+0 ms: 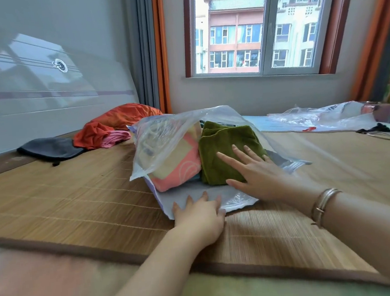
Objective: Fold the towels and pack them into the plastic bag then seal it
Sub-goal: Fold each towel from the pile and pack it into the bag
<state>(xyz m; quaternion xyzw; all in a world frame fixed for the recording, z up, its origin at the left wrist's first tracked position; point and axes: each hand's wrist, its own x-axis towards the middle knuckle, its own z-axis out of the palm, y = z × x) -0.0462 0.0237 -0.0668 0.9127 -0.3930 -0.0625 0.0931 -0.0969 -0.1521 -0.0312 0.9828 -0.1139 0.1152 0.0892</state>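
Observation:
A clear plastic bag (164, 136) lies open toward me on the bamboo mat, its upper sheet lifted. Inside it sit a folded pink and yellow towel (179, 170) on the left and a folded olive-green towel (225, 150) on the right. My right hand (255, 171) lies flat with straight fingers on the green towel, at the bag's mouth. With fingers flat, my left hand (200, 214) presses the lower sheet of the bag down at its near edge.
Orange and pink cloths (107, 132) and a dark grey pouch (50, 148) lie at the back left near the headboard. A second clear plastic bag (323, 117) lies at the back right, with dark cables (385, 130) beside it. The bamboo mat (75, 193) covers the bed.

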